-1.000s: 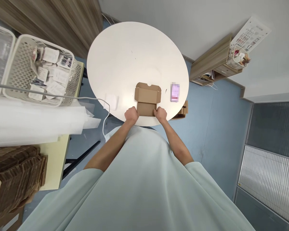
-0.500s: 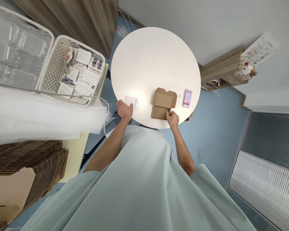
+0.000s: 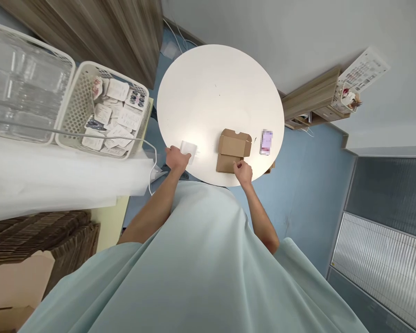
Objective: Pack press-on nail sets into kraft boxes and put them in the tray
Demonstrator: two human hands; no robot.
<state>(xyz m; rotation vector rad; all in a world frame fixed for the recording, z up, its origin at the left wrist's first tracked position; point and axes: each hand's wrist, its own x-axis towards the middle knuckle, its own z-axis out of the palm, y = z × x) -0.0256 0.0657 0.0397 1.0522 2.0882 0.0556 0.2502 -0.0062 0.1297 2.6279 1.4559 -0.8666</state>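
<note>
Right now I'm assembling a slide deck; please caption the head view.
Left hand at a flat white rectangular packet, right hand at an open brown cardboard box, on a round white table.

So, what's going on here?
A person's left hand is at a white item by the near edge of the table; I can't tell whether it's gripped. The right hand is at the near right corner of the box, whose lid is open. A purple thing lies to the right of the box.
</note>
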